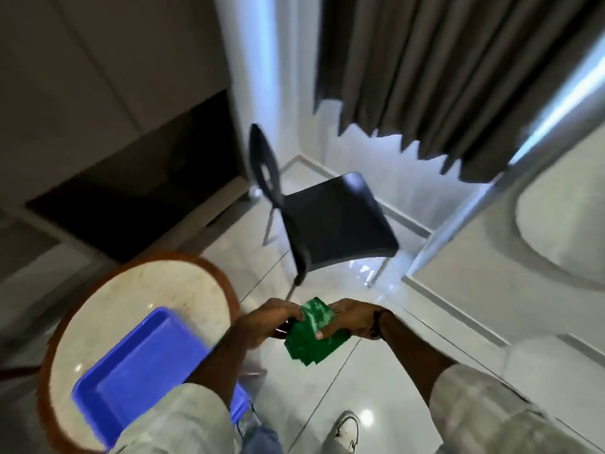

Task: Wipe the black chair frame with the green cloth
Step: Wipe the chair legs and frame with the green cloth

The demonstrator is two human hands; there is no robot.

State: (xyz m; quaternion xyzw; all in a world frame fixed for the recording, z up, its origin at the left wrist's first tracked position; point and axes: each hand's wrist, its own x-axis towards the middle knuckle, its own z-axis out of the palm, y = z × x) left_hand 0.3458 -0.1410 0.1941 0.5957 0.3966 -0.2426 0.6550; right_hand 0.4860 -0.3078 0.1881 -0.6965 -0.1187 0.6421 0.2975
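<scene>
Black plastic chair (334, 221) with metal legs stands untouched ahead; your left hand (268, 322) and right hand (350, 317) both grip the folded green cloth (309, 335), wiping not begun.

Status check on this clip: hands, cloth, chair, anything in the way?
Both hands, left and right, shut on green cloth. Black chair ahead, untouched. Floor between looks clear; round table with blue tray off left.
</scene>
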